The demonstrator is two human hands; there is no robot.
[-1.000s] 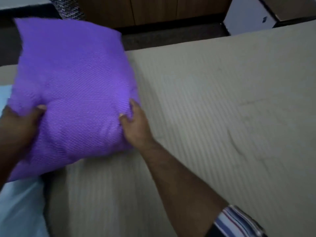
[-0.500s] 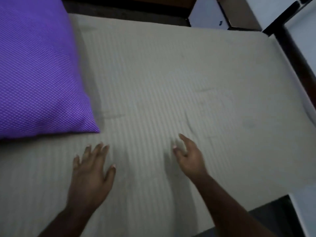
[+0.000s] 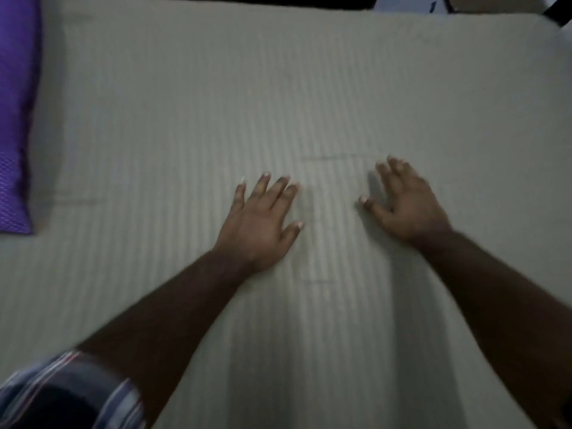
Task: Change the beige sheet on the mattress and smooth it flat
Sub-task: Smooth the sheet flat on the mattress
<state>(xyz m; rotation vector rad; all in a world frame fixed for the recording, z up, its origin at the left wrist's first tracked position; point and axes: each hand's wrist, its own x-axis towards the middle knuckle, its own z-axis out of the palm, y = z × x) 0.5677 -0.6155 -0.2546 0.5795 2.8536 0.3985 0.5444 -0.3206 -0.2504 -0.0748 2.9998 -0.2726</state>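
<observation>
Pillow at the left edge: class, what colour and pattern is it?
Purple pillow with fine pale dots, seen in the head view.

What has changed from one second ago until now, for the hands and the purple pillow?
Both hands let go of the purple pillow, which now lies at the left edge of view. The left hand and right hand moved onto the beige sheet, fingers spread, palms down. The sheet stayed spread over the mattress, with faint creases.
</observation>
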